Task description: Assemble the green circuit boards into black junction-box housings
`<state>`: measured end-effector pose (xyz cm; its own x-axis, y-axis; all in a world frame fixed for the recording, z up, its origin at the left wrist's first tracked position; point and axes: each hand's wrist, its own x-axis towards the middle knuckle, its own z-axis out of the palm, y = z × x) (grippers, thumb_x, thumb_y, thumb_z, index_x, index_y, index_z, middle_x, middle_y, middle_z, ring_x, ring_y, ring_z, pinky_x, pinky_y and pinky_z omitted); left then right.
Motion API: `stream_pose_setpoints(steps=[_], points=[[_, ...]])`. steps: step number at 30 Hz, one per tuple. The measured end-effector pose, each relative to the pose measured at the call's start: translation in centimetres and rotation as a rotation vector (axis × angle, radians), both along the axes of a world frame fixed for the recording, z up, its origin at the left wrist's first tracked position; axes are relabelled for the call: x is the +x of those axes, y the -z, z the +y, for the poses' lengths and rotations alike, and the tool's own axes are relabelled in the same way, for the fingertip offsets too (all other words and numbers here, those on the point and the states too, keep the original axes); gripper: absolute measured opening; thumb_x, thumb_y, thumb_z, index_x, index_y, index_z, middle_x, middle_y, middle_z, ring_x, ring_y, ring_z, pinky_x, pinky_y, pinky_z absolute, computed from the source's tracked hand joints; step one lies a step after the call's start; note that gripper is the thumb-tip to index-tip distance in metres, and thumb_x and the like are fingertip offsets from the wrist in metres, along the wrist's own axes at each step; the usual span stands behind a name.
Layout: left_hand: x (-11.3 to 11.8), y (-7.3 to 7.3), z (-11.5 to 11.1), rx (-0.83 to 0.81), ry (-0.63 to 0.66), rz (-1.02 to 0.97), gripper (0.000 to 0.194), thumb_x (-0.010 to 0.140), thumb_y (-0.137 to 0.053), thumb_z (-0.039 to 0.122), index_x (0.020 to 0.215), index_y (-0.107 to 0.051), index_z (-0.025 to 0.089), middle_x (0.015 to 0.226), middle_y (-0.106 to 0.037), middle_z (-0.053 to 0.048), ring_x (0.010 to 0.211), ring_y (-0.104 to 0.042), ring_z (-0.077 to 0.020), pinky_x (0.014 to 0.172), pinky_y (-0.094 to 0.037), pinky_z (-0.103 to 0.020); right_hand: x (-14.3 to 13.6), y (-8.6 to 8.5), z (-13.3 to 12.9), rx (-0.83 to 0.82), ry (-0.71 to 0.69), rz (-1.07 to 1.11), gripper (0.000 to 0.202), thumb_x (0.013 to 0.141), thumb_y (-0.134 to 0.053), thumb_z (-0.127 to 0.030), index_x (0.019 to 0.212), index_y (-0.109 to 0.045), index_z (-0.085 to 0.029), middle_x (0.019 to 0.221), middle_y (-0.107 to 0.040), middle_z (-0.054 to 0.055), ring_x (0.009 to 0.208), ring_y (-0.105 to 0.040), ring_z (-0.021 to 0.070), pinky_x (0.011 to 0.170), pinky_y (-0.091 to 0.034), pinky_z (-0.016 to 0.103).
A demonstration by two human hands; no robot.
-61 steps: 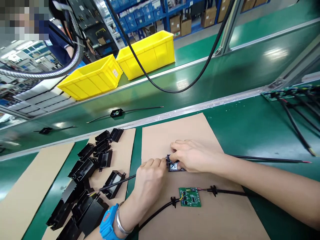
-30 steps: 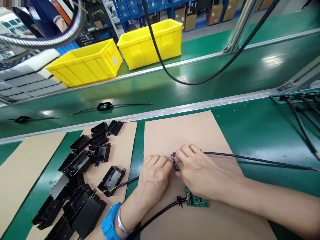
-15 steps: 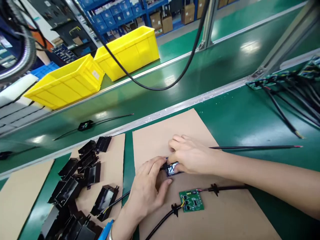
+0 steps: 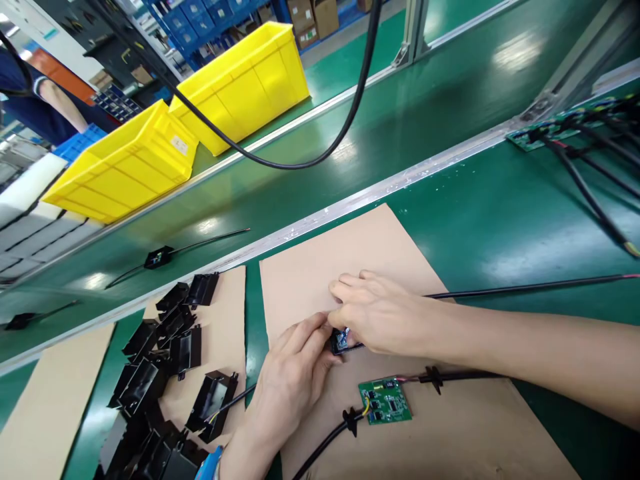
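On the cardboard sheet, a small black plastic housing is gripped between my two hands, with shiny parts of a circuit board visible inside. My left hand closes round its left end, thumb near the front edge. Over the right end bends my right hand, fingers curled onto the housing and its board; the fingertips are partly hidden. A black cable runs out to the right from under my right hand, and another emerges left of my left hand. Nearer me lies a green circuit board with cables at both ends.
Several empty black housings lie piled on cardboard at the left. Yellow bins stand beyond the metal rail. A hanging black cable loops across the view. Wired boards lie at the right. Another person's arm shows far left.
The view has shifted slightly. My left thumb has drawn in against the housing, and my right hand has moved slightly left over it, covering more of the board.
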<state>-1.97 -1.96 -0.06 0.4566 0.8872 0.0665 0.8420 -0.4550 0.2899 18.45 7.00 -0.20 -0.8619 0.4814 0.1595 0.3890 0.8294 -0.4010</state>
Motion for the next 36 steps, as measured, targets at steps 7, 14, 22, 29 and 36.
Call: stream_pose_setpoints(steps=[7, 14, 22, 29, 36], points=[[-0.7, -0.8, 0.9, -0.093, -0.006, -0.118, 0.041, 0.089, -0.064, 0.031, 0.125, -0.046, 0.02, 0.122, -0.057, -0.011, 0.112, -0.06, -0.0233, 0.094, -0.055, -0.038, 0.6, -0.1, 0.9, -0.134, -0.042, -0.02, 0.014, 0.079, -0.072, -0.027, 0.092, -0.071, -0.023, 0.087, -0.061, 0.004, 0.084, -0.056, 0.0212, 0.069, -0.039, 0.032], [-0.7, -1.7, 1.9, -0.047, 0.147, 0.069, 0.018, 0.095, -0.055, 0.025, 0.112, -0.058, 0.022, 0.121, -0.059, -0.009, 0.103, -0.065, -0.0213, 0.087, -0.058, -0.035, 0.4, -0.3, 0.8, -0.107, -0.014, -0.056, 0.014, 0.079, -0.068, -0.021, 0.093, -0.071, -0.021, 0.087, -0.063, 0.005, 0.085, -0.06, 0.0231, 0.069, -0.042, 0.033], [0.5, -3.2, 1.5, -0.125, 0.148, 0.094, 0.027, 0.091, -0.056, 0.021, 0.118, -0.056, 0.02, 0.133, -0.053, -0.011, 0.117, -0.055, -0.0258, 0.097, -0.051, -0.041, 2.8, -1.9, 1.0, -0.247, 0.001, -0.038, 0.029, 0.081, -0.065, -0.019, 0.11, -0.067, -0.022, 0.102, -0.066, 0.006, 0.097, -0.061, 0.0226, 0.081, -0.045, 0.032], [2.8, -0.5, 0.1, -0.035, 0.202, 0.013, 0.039, 0.095, -0.048, 0.016, 0.134, -0.049, 0.018, 0.137, -0.056, -0.006, 0.12, -0.05, -0.0245, 0.102, -0.041, -0.044, 6.5, -2.6, 0.2, -0.332, 0.221, -0.132, 0.019, 0.089, -0.049, -0.02, 0.102, -0.063, -0.019, 0.093, -0.067, 0.005, 0.086, -0.062, 0.0214, 0.074, -0.045, 0.033], [2.1, 1.2, -0.2, -0.009, 0.215, -0.017, 0.039, 0.097, -0.043, 0.01, 0.135, -0.05, 0.017, 0.136, -0.057, -0.004, 0.123, -0.047, -0.0241, 0.104, -0.04, -0.041, 4.9, -1.9, -0.5, -0.268, 0.179, -0.083, 0.024, 0.089, -0.043, -0.01, 0.094, -0.065, -0.017, 0.084, -0.065, 0.006, 0.078, -0.06, 0.019, 0.07, -0.045, 0.03]])
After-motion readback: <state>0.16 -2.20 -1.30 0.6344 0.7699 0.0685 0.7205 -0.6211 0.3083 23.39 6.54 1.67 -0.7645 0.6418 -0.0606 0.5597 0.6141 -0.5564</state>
